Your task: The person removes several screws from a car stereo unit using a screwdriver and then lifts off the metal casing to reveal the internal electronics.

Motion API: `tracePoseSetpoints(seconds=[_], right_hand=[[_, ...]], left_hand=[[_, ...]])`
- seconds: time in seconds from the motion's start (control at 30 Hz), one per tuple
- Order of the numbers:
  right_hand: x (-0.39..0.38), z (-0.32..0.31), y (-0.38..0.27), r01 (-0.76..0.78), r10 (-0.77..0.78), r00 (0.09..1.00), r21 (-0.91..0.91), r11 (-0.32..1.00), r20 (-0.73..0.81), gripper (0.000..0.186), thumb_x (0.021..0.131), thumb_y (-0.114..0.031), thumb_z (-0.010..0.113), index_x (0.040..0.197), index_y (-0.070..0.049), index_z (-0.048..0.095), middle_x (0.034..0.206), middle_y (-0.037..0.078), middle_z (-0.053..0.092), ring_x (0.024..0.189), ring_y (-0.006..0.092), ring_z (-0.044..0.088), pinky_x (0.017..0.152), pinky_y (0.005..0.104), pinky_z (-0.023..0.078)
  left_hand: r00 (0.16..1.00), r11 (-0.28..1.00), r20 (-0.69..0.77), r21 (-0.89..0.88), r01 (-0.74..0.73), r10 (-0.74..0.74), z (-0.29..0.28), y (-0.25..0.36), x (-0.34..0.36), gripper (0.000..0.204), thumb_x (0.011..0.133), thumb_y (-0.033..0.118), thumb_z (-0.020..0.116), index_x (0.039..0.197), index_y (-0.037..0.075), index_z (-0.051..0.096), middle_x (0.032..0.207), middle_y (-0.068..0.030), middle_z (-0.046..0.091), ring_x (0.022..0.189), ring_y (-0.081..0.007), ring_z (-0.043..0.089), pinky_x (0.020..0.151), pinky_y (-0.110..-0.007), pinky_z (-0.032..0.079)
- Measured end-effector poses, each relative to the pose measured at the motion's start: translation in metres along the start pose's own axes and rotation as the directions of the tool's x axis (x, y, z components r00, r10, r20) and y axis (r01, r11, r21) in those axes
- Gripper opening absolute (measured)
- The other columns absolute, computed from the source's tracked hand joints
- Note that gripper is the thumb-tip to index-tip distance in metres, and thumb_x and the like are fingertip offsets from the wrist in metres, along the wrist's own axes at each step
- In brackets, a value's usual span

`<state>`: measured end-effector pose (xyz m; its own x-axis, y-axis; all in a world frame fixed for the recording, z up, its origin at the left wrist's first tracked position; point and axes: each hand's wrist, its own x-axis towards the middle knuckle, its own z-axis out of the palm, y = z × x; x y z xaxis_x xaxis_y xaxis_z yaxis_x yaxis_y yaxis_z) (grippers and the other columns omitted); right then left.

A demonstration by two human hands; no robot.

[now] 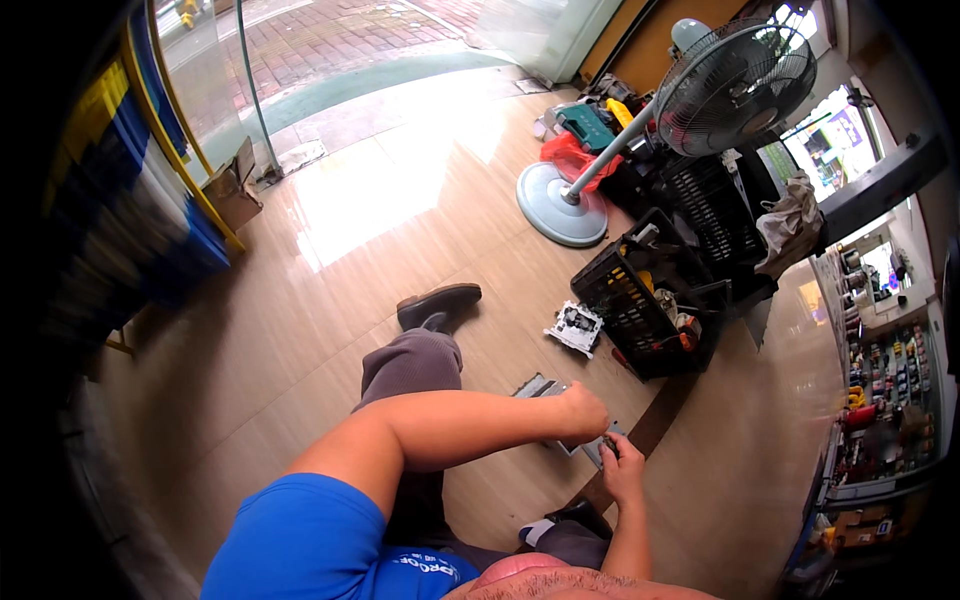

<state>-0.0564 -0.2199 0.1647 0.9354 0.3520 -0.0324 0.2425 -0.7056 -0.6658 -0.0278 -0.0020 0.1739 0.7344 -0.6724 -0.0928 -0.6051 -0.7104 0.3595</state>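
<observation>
My left hand (582,410) is closed at the end of my outstretched arm, over a long grey metal piece (531,387); what it grips is hidden. Just right of and below it, my right hand (624,466) is closed on a small dark object (610,446) at the metal piece's right end. A white plastic-looking assembly (575,328) lies on the floor beyond my hands, beside a black crate (645,310) with assorted items in it.
A standing fan (562,203) stands among crates, red bags and a teal case (585,125) at the back right. Blue and yellow items (150,190) line the left, near a glass door. My boot (438,300) rests on the tiled floor. Stocked shelves (890,400) are at the right.
</observation>
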Motion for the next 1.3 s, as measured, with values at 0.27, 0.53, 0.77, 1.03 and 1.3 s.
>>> tracePoseSetpoints(seconds=[0.27,0.53,0.77,1.03,1.3], right_hand=[[-0.006,-0.03,-0.019,0.124,-0.124,0.99,0.001,0.992,-0.062,0.021,0.086,-0.007,0.067,0.105,0.001,0.068,0.085,0.012,0.067,0.078,0.0203,0.065,0.074,0.0323,0.052],[-0.005,-0.044,-0.022,0.105,-0.105,0.994,-0.015,0.994,-0.015,0.02,0.083,-0.007,0.068,0.102,0.001,0.067,0.091,0.018,0.068,0.082,0.032,0.067,0.075,0.0371,0.052],[-0.002,-0.04,-0.014,0.1,-0.1,0.995,-0.015,0.995,-0.003,0.019,0.083,-0.005,0.068,0.101,0.002,0.067,0.091,0.016,0.068,0.084,0.0258,0.066,0.079,0.0348,0.052],[-0.001,-0.034,-0.012,0.1,-0.1,0.995,0.019,0.995,0.01,0.021,0.083,-0.004,0.067,0.103,0.003,0.067,0.092,0.019,0.067,0.084,0.0336,0.066,0.078,0.0384,0.052],[-0.003,-0.035,0.003,0.111,-0.111,0.994,-0.009,0.994,-0.003,0.018,0.087,-0.005,0.065,0.103,0.003,0.064,0.085,0.013,0.065,0.08,0.021,0.062,0.076,0.0335,0.051]], left_hand=[[0.984,0.988,-0.155,-0.118,-0.104,0.085,0.016,-0.001,0.015,0.016,0.086,0.02,0.058,0.086,0.01,0.07,0.089,-0.015,0.071,0.086,-0.035,0.071,0.07,-0.049,0.054],[0.989,0.986,-0.124,-0.134,-0.096,0.079,0.019,0.0,0.015,0.018,0.086,0.021,0.057,0.088,0.009,0.07,0.086,-0.0155,0.07,0.083,-0.0355,0.07,0.07,-0.048,0.054],[0.99,0.992,-0.11,-0.081,-0.098,0.089,0.018,-0.002,0.013,0.018,0.086,0.021,0.057,0.087,0.007,0.07,0.084,-0.0156,0.07,0.081,-0.0354,0.071,0.069,-0.047,0.055],[0.995,0.994,-0.065,-0.071,-0.08,0.075,0.016,-0.003,0.013,0.016,0.084,0.019,0.061,0.085,0.007,0.071,0.084,-0.0145,0.071,0.08,-0.0337,0.071,0.068,-0.046,0.055],[0.985,0.992,-0.164,-0.103,-0.065,0.048,0.0,-0.007,0.016,0.016,0.083,0.019,0.061,0.083,0.007,0.07,0.081,-0.0146,0.071,0.077,-0.0353,0.07,0.064,-0.046,0.055]])
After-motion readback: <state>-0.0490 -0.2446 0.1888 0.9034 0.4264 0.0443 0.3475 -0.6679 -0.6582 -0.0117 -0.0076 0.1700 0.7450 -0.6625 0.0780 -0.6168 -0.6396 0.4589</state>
